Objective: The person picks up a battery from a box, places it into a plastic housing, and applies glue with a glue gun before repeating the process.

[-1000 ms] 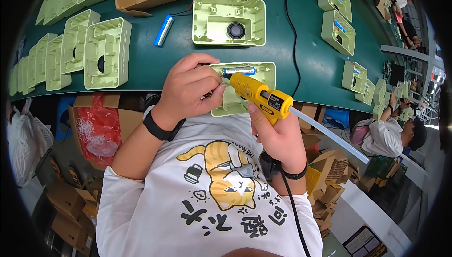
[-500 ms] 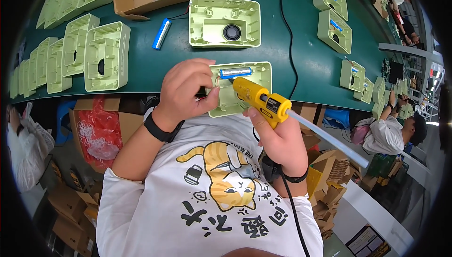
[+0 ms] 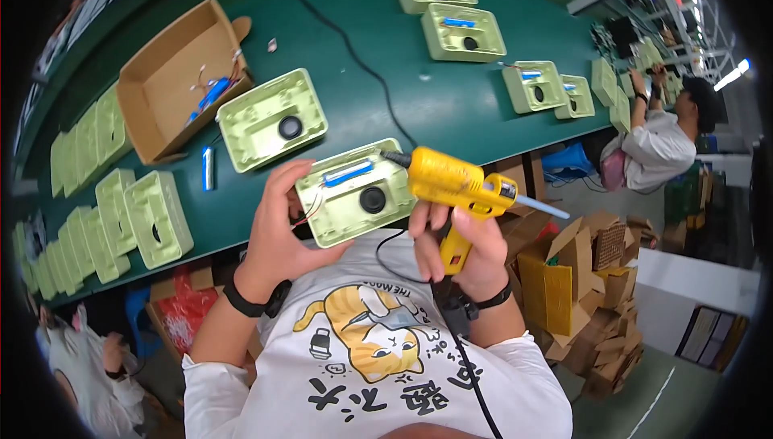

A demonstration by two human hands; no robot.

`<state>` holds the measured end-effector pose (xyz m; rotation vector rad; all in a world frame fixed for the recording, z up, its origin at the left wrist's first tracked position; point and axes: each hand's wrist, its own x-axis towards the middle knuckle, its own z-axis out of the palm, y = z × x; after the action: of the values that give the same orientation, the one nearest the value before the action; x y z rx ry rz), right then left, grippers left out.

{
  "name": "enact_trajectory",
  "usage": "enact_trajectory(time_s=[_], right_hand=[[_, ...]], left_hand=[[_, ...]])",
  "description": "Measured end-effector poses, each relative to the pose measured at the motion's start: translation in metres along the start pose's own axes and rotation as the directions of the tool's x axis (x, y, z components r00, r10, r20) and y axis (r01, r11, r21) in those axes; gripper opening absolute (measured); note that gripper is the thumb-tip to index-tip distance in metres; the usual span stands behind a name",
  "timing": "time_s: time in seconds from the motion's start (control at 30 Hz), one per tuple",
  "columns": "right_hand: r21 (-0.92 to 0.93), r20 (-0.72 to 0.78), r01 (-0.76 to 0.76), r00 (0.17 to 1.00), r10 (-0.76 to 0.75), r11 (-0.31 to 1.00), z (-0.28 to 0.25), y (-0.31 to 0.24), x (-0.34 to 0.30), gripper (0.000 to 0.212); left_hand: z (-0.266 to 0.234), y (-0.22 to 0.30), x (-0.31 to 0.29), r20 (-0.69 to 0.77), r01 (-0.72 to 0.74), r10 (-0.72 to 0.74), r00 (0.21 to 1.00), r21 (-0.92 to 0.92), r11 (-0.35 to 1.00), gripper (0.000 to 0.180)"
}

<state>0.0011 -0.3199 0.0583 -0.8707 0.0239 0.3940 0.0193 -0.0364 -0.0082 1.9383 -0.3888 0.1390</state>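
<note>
My left hand [image 3: 274, 238] grips the left side of a light green plastic housing [image 3: 328, 227], its thumb along the near edge. Inside the housing lie a blue cylindrical battery [image 3: 348, 173] with thin wires and a round black speaker [image 3: 372, 200]. In my right hand [image 3: 481, 258] is a yellow hot glue gun [image 3: 447, 180], fingers closed round its handle. Its dark nozzle [image 3: 394, 157] points left over the housing's far right corner; whether it touches I cannot tell. A translucent glue stick [image 3: 544, 206] sticks out of its back.
Another housing [image 3: 241, 143] with a speaker lies just beyond, beside a loose blue battery [image 3: 208, 169]. A cardboard box [image 3: 149, 77] holds more batteries. Several housings stand at the left; others with batteries [image 3: 463, 45] lie far right. A black cable [image 3: 354, 45] crosses the green table. A person [image 3: 656, 137] works at right.
The view has turned. My left fingers have moved from over the battery to the housing's side. The glue gun's nozzle has shifted from the battery toward the housing's far right corner.
</note>
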Motion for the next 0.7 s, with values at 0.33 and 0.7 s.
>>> enact_trajectory(time_s=[0.33,0.7], right_hand=[[0.137,0.017,0.124,0.992,-0.128,0.983,-0.012,0.011,-0.033,0.03],[0.104,-0.056,0.141,0.989,-0.135,0.985,-0.03,0.017,-0.007,0.029]], left_hand=[[0.139,-0.001,0.137,0.177,-0.006,0.028,0.984,-0.123,0.992,0.085],[-0.017,0.001,0.019,-0.161,0.047,0.131,0.978,0.786,0.616,0.047]])
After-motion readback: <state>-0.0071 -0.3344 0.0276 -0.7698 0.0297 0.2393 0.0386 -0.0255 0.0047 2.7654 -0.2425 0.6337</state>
